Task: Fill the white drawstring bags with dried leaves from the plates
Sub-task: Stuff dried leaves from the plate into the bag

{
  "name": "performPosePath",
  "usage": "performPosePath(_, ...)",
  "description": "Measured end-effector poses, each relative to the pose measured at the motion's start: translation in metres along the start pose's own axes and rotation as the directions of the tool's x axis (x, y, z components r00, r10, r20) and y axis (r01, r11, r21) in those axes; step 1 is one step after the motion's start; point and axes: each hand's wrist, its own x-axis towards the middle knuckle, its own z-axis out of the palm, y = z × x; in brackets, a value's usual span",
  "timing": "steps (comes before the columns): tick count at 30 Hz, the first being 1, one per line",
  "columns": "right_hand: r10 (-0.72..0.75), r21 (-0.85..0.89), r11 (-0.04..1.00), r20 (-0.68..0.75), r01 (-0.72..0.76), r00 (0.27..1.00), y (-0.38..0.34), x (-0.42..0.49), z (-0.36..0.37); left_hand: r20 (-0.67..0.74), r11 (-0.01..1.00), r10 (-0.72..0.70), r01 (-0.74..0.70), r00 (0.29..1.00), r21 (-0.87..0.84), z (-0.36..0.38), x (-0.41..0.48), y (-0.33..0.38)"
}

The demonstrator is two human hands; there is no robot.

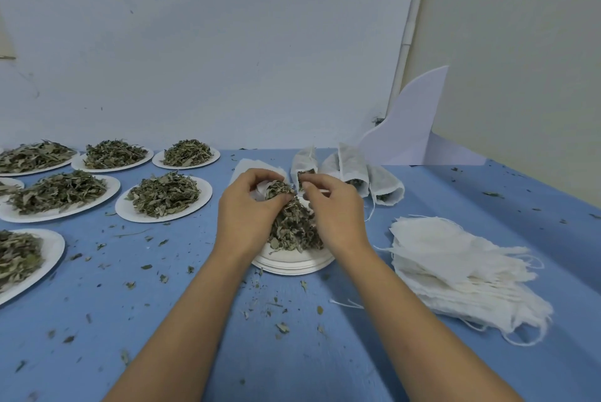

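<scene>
Even, soft, cool light; faint shadows; wide-angle bend at edges; slightly soft pic

Blue counter (325, 369) right across, plain and speckled with grey-green crumbs (282, 327), and on it white plates (195, 206), each heaped with dull grey-green leaves (164, 193), some paler, some near olive! Over on the right the empty bags (455, 258) are off-white with creamy strings, while the filled bags (351, 164) show white gauze with dark green at the mouths. Behind, the wall (211, 44) is pale grey-blue, the board (413, 128) a soft lilac-white, the side wall (520, 76) cream.
</scene>
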Motion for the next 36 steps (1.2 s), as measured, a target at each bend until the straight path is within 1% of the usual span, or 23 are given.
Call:
performPosePath(2, -0.005, 0.0, 1.0, 0.032, 0.005, 0.999, 0.0, 0.0, 0.001, 0.028, 0.999, 0.007, -0.006, 1.0, -0.037, 0.0, -0.001, 0.001)
performPosePath(7, 0.0, 0.038, 0.999, 0.008, 0.0, 1.0, 0.004, 0.001, -0.002, 0.085, 0.993, 0.013, -0.003, 0.996, -0.118, -0.001, -0.003, 0.003)
performPosePath(10, -0.031, 0.066, 0.997, 0.028, 0.029, 0.999, 0.006, 0.002, -0.005, 0.114, 0.991, 0.008, 0.007, 0.993, -0.134, -0.002, -0.004, 0.006)
performPosePath(14, -0.09, -0.036, 0.995, 0.017, 0.091, 0.996, 0.008, 0.004, -0.008, 0.125, 0.992, -0.006, 0.021, 0.992, -0.123, -0.004, -0.004, 0.008)
performPosePath(16, -0.113, -0.075, 0.991, -0.004, 0.112, 0.994, 0.008, 0.004, -0.008, 0.085, 0.993, -0.031, 0.04, 0.996, -0.112, -0.003, -0.004, 0.008)
performPosePath(19, -0.153, -0.127, 0.98, 0.0, 0.152, 0.988, 0.007, 0.002, -0.003, -0.025, 0.996, -0.071, 0.07, 0.997, -0.054, 0.001, -0.001, 0.006)
performPosePath(24, -0.188, -0.193, 0.964, -0.009, 0.182, 0.982, 0.008, -0.001, 0.003, -0.175, 0.996, 0.009, 0.007, 0.985, 0.088, 0.009, 0.001, 0.003)
performPosePath(27, -0.216, -0.231, 0.95, 0.001, 0.211, 0.976, 0.007, -0.003, 0.004, -0.228, 0.982, 0.044, -0.001, 0.973, 0.188, 0.016, 0.002, 0.001)
performPosePath(29, -0.246, -0.263, 0.935, 0.005, 0.239, 0.969, 0.006, -0.005, 0.006, -0.244, 0.977, 0.039, 0.014, 0.969, 0.211, 0.019, 0.004, -0.001)
performPosePath(31, -0.218, -0.26, 0.943, -0.014, 0.207, 0.976, 0.005, -0.005, 0.006, -0.24, 0.98, 0.035, 0.014, 0.97, 0.199, 0.019, 0.004, -0.001)
performPosePath(33, -0.149, -0.227, 0.964, -0.036, 0.138, 0.988, 0.004, -0.003, 0.005, -0.199, 0.983, 0.044, -0.007, 0.979, 0.183, 0.018, 0.003, 0.001)
performPosePath(36, -0.053, -0.089, 0.995, -0.052, 0.048, 0.997, 0.002, -0.002, 0.003, -0.093, 0.99, 0.02, -0.007, 0.995, 0.141, 0.014, -0.001, 0.001)
